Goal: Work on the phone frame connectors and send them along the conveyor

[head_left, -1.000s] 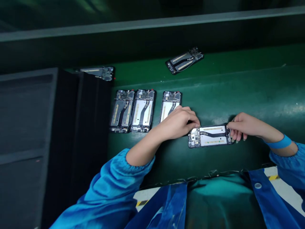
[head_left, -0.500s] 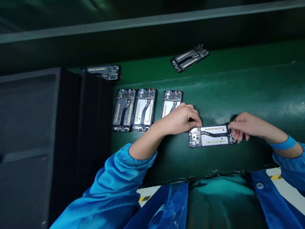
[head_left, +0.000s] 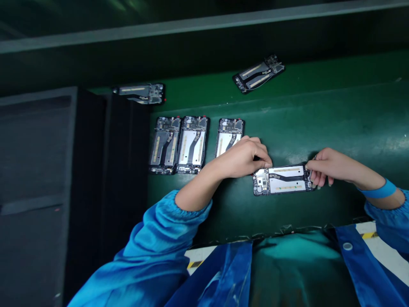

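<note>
An opened phone (head_left: 286,175), its circuit board and silvery inner frame bare, lies sideways on the green work surface in front of me. My left hand (head_left: 246,157) is closed at its upper left edge, thumb and fingertips pressed together on the rim. At the phone's right end my right hand (head_left: 326,168) is closed, with curled fingers and the thumb by the small lower board. A thin dark or metallic bit shows beside that thumb, too small to name. Behind my left hand stands another opened phone (head_left: 229,132), partly covered by the hand.
Two more opened phones, one dark (head_left: 165,147) and one silvery (head_left: 193,145), lie side by side to the left. A tilted phone (head_left: 258,74) lies at the back. Another phone (head_left: 143,94) is partly hidden by a black box-like case (head_left: 91,179). A ledge (head_left: 204,23) crosses the far side.
The whole view has shifted slightly. Both hands stay at the same two ends of the phone, with hardly any movement of the fingers.
</note>
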Demonstrator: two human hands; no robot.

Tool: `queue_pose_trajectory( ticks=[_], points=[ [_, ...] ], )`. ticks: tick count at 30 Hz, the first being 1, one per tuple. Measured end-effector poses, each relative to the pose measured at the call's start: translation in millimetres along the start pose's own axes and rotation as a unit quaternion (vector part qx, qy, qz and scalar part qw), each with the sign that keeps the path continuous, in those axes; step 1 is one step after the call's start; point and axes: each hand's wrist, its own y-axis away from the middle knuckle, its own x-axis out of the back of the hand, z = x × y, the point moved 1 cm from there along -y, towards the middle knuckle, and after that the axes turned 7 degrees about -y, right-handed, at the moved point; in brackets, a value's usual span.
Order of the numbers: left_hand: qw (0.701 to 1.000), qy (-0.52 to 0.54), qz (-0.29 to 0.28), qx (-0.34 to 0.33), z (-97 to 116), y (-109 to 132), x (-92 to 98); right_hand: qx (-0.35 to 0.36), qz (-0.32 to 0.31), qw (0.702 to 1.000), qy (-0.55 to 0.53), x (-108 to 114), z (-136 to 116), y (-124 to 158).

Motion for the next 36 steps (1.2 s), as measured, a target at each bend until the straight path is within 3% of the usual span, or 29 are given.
queue_pose_trajectory(
  ticks=[6,18,30,36],
  points=[
    [1.000,-0.019,-0.013,-0.012,6,-12,-1.8,0.005,-0.001,1.000,0.001,0,3,-2],
    [0.998,-0.023,-0.044,-0.032,35,-71,-15.6,0.010,0.005,1.000,0.000,-3,-7,3],
    [0.998,-0.060,-0.003,0.032,47,-66,-28.2,0.027,0.014,0.999,-0.017,-3,-2,1],
    [0.988,-0.065,0.034,0.137,60,-52,-33.5,0.030,0.026,0.999,-0.016,-6,0,-3]
  ],
)
